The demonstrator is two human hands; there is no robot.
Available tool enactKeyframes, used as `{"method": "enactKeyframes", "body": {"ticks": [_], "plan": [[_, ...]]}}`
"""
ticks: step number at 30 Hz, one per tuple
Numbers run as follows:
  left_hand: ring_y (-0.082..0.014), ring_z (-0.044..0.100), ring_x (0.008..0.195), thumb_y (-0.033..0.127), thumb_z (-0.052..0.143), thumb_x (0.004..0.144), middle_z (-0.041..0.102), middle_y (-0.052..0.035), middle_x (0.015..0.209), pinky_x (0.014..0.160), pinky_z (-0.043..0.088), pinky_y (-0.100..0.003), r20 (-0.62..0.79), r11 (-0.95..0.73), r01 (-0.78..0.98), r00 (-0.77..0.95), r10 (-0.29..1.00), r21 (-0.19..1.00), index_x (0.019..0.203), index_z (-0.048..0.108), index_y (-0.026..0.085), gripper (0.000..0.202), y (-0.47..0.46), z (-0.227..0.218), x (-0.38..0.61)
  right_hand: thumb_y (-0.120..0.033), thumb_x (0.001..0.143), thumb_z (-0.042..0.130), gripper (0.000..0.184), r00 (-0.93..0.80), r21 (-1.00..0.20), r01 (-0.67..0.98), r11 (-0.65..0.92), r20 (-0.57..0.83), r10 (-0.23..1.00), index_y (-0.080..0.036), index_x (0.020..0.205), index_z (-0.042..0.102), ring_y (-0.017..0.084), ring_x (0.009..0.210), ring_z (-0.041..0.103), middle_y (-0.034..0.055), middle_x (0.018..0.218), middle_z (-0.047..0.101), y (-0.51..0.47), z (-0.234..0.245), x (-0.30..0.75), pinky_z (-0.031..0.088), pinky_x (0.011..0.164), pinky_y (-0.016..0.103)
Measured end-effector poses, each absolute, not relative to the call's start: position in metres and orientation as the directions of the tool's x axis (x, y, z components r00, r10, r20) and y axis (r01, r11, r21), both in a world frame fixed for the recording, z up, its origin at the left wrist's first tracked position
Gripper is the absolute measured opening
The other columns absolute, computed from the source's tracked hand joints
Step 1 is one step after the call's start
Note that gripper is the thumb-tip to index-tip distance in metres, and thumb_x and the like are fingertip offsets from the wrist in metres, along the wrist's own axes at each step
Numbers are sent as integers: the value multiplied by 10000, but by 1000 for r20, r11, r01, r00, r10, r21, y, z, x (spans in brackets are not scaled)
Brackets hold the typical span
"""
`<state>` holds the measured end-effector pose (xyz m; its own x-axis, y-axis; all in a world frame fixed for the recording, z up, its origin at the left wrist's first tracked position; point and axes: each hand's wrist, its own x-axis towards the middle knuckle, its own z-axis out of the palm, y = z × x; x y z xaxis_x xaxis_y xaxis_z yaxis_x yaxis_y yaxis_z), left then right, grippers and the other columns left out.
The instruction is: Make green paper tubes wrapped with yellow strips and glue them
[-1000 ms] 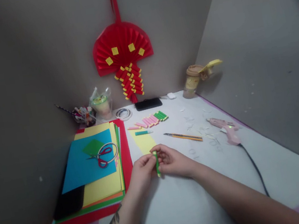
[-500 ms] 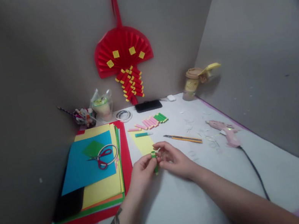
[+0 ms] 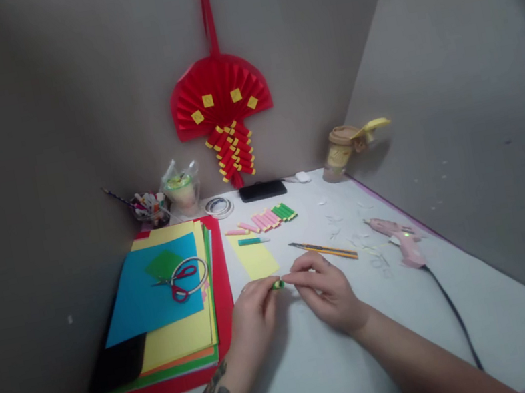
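A small green paper roll (image 3: 278, 284) with a pale yellow end band is pinched between the thumb and fingers of my left hand (image 3: 256, 306). Its end faces right, and most of its length is hidden by my fingers. My right hand (image 3: 323, 287) is closed in a pinch, its fingertips right at that end; anything between them is too small to make out. Beyond my hands lie a yellow paper strip (image 3: 260, 261), a teal capped marker (image 3: 253, 241) and, farther back, several pink paper rolls (image 3: 265, 220) beside green ones (image 3: 285, 211).
Orange utility knives (image 3: 325, 250) lie ahead of my right hand. A pink glue gun (image 3: 402, 239) with a black cord rests at right, near paper scraps. Scissors (image 3: 184, 283) sit on stacked coloured paper (image 3: 127, 295) at left. A phone (image 3: 262, 190) and cup (image 3: 339, 154) stand behind.
The green roll has turned from upright to lying sideways in my left hand, its end now toward the right. My right fingers have closed in from a looser, spread pose to a pinch beside it.
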<state>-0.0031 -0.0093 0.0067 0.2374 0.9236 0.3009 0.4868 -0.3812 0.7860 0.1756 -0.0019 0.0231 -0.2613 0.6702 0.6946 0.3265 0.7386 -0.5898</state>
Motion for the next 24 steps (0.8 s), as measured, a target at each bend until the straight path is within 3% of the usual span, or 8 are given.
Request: {"method": "enactKeyframes", "body": {"ticks": [4,13,17,21,24], "plan": [[-181,617,973,192,472,878,680,-80,1036,860,504,-338,324,-395,513,226,918,762,1065,625,186,242,-9,5,-3,19,737,498,503,-331,-497,365,787,721,609,-270,1134,610,187,857,512,60,958,552,-2,23,175,467,732,352],[-182,620,942,171,457,883,684,-70,1022,827,514,-343,334,-425,566,263,905,706,1077,619,192,254,-10,6,-4,3,763,469,465,-354,-560,379,737,648,675,-275,1100,627,190,899,519,59,971,549,1,22,172,464,748,348],[-183,621,949,176,475,874,686,-66,1027,834,514,-341,320,-414,573,263,910,707,1090,620,198,261,-9,6,-4,-67,804,492,323,-247,-703,323,634,584,774,-237,1049,616,197,936,531,65,980,563,2,23,174,452,772,343],[-184,619,963,192,492,869,687,-62,1036,850,510,-348,298,-396,587,261,918,707,1089,626,198,257,-8,6,-3,-198,827,554,24,-77,-860,173,480,474,877,-203,824,577,177,837,533,39,861,558,7,21,177,429,694,294],[-186,617,968,200,499,866,687,-63,1044,854,509,-351,295,-401,583,272,916,707,1093,626,195,261,-9,7,-3,-280,840,554,132,-32,-946,1,323,323,946,-194,741,554,144,714,504,12,771,537,12,17,177,400,636,266]]}}
